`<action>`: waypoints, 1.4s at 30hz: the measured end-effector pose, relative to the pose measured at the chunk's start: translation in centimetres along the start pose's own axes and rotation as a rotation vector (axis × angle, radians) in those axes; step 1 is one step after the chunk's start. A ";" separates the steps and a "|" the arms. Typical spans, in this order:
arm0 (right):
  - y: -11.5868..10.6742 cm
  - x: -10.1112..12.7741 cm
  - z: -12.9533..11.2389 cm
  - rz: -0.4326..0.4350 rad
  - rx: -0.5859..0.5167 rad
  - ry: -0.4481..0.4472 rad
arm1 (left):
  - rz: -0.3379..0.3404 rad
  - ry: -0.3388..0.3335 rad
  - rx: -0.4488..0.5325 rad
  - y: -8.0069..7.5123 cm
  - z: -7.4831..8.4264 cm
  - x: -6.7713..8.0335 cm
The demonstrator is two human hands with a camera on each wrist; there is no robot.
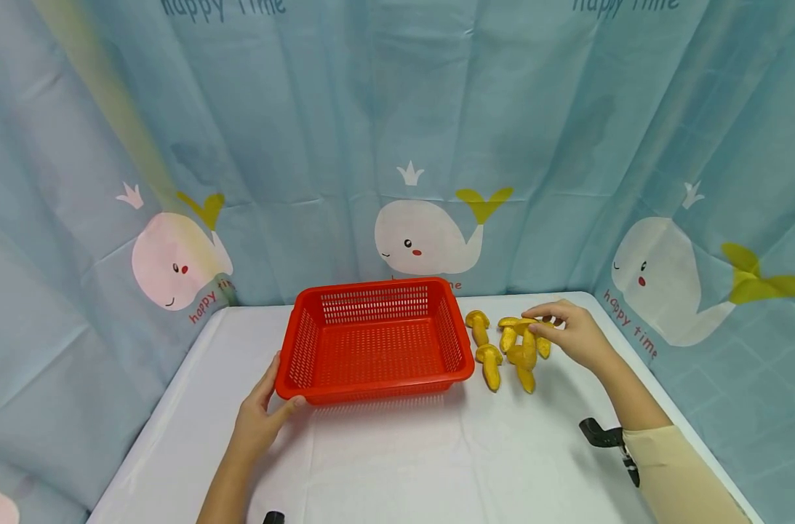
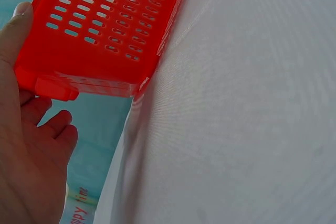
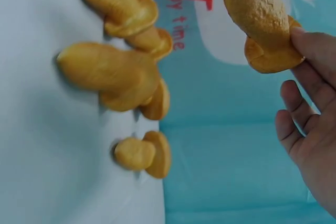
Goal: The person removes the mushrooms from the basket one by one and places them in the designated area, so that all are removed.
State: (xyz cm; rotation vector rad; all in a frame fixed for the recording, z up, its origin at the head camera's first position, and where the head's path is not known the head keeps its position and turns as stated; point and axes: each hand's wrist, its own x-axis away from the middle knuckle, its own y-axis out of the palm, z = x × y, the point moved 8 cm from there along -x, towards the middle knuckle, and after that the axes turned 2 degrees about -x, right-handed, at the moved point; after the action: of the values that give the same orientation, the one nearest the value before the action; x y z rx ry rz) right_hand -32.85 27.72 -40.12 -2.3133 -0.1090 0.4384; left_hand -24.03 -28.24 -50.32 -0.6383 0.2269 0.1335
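A red plastic basket (image 1: 371, 342) with slotted walls stands empty on the white table. My left hand (image 1: 266, 411) grips its near left corner (image 2: 105, 24), with the thumb (image 2: 18, 22) on the rim and the fingers (image 2: 52, 124) curled beneath. Several yellow toy mushrooms (image 1: 490, 364) lie in a loose group to the right of the basket. My right hand (image 1: 554, 324) pinches one mushroom (image 1: 528, 340) by its cap at the group's far side. In the right wrist view that mushroom (image 3: 260, 19) is held at the fingertips (image 3: 310, 40), above the others (image 3: 115, 72).
The white tablecloth (image 1: 436, 451) runs to a near edge at the bottom of the head view. A blue curtain printed with whales (image 1: 430, 236) closes in the back and both sides. A black wrist-camera strap (image 1: 606, 435) sits on my right forearm.
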 end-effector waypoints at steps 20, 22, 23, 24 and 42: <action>0.0 1.7 5.8 -0.005 0.036 0.075 | 0.005 -0.012 -0.014 0.0 -0.1 0.1; 0.1 1.9 6.3 -0.012 0.031 0.090 | 0.002 -0.008 -0.014 0.0 -0.2 0.1; 0.2 1.9 6.6 -0.015 0.031 0.099 | 0.001 -0.008 -0.014 0.1 -0.3 0.0; 0.2 2.0 6.9 -0.017 0.030 0.109 | 0.000 -0.010 -0.016 0.1 -0.3 0.0; 1.4 2.3 10.4 -0.086 0.021 0.184 | -0.003 -0.027 0.030 0.1 -0.4 0.0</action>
State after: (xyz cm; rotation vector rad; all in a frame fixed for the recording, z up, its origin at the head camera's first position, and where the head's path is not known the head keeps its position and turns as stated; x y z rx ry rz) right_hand -34.32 34.23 -48.50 -2.3059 -0.1126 0.1813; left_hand -24.11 -28.38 -50.66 -0.6071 0.2019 0.1357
